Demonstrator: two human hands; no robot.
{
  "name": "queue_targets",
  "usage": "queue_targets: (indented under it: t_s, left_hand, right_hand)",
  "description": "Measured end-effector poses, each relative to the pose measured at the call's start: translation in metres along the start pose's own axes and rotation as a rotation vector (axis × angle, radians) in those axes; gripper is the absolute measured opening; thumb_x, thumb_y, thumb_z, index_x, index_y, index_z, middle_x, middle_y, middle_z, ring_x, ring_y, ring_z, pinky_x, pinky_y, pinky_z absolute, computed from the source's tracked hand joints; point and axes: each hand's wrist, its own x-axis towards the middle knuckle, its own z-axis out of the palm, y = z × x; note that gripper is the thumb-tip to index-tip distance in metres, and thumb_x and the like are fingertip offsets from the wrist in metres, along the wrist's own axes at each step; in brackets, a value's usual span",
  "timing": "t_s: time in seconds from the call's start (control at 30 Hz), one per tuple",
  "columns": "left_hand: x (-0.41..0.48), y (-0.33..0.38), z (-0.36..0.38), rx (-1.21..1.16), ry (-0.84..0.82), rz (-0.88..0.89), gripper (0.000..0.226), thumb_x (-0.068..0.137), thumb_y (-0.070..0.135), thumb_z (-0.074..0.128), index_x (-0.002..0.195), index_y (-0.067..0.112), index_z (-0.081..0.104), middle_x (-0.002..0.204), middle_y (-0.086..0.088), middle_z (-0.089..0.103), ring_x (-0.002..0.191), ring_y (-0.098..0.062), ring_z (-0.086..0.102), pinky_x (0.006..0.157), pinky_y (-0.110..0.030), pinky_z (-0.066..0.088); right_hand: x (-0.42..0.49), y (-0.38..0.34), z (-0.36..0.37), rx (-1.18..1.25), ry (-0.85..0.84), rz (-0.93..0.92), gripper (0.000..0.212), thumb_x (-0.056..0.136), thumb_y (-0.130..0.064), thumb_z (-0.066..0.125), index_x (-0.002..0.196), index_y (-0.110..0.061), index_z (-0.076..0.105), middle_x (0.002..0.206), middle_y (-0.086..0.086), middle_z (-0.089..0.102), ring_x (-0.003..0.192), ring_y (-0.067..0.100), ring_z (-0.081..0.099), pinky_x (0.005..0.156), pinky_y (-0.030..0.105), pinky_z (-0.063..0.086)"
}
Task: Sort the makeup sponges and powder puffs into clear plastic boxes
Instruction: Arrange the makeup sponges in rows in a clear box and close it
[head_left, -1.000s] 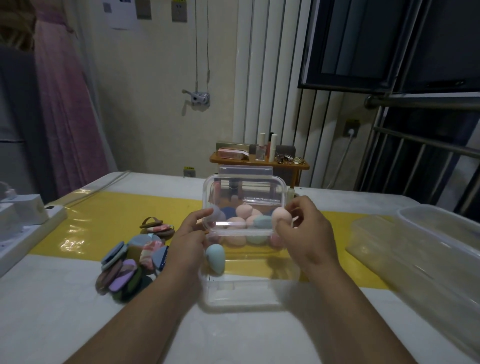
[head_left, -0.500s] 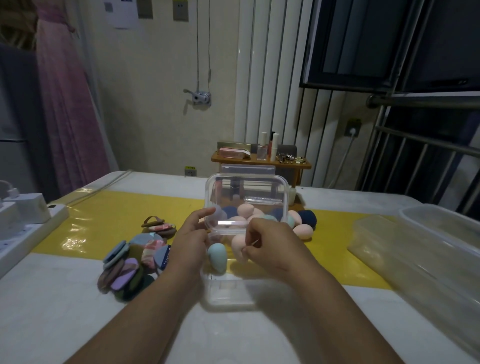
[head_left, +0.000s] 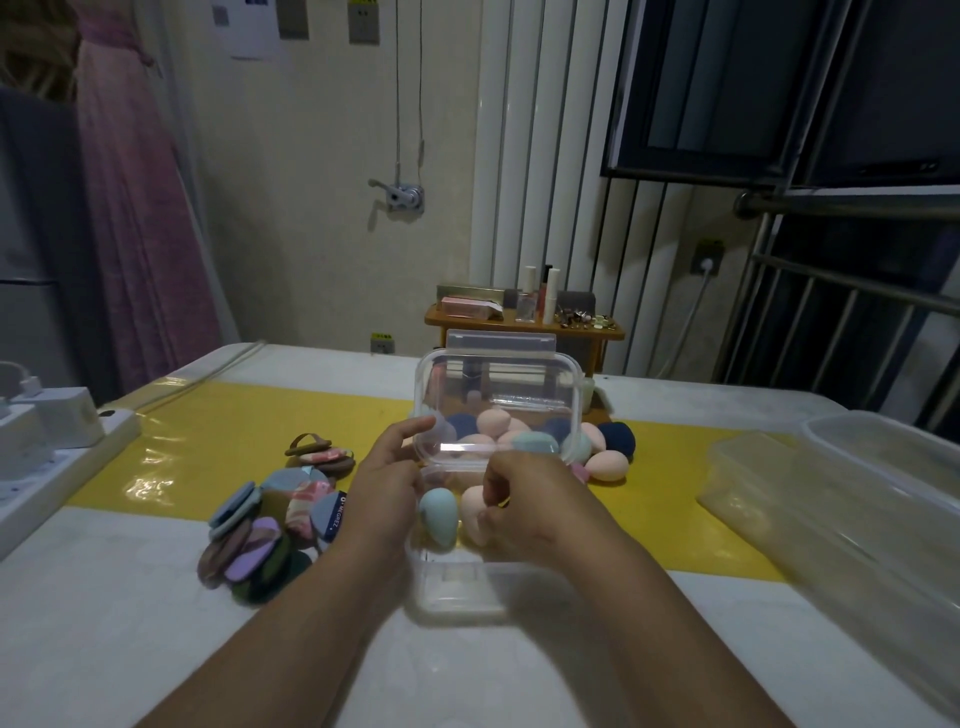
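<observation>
Within the last second our right hand carried a pink sponge from the loose sponges behind the upright lid down into the clear box. It still pinched the sponge there, just beside the teal sponge. Our left hand gripped the lid's left edge. We judged the sorting barely begun: the powder puffs lay untouched on the tabletop.

puffs left of box, sponges behind
</observation>
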Motion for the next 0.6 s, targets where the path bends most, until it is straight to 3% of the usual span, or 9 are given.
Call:
queue_targets:
  t_s: [0.23, 0.4, 0.6]
  left_hand:
    - [0.001, -0.001, -0.001, -0.028, -0.004, 0.003, 0.055, 0.087, -0.013, 0.038, 0.114, 0.024, 0.068, 0.109, -0.004, 0.068, 0.086, -0.024, 0.068, 0.048, -0.022, 0.053]
    - [0.007, -0.006, -0.002, -0.029, 0.0, 0.018, 0.057, 0.085, -0.013, 0.037, 0.111, 0.026, 0.07, 0.115, -0.009, 0.067, 0.089, -0.027, 0.069, 0.05, -0.023, 0.053]
    - [0.007, -0.006, -0.001, -0.034, -0.005, 0.006, 0.057, 0.086, -0.013, 0.037, 0.113, 0.026, 0.068, 0.118, -0.009, 0.064, 0.09, -0.027, 0.067, 0.048, -0.023, 0.053]
  right_hand:
    - [0.004, 0.0, -0.004, 0.001, -0.077, 0.033, 0.022, 0.093, -0.02, 0.063, 0.114, -0.027, 0.067, 0.121, -0.001, 0.06, 0.105, 0.02, 0.056, 0.092, 0.028, 0.045]
    - [0.003, 0.006, -0.002, 0.0, -0.037, -0.005, 0.017, 0.092, -0.018, 0.063, 0.101, -0.032, 0.067, 0.114, -0.002, 0.064, 0.098, 0.017, 0.058, 0.076, 0.025, 0.045]
    - [-0.002, 0.011, -0.004, 0.044, 0.023, -0.029, 0.016, 0.094, -0.023, 0.062, 0.104, -0.03, 0.07, 0.11, -0.004, 0.067, 0.095, 0.016, 0.059, 0.076, 0.025, 0.049]
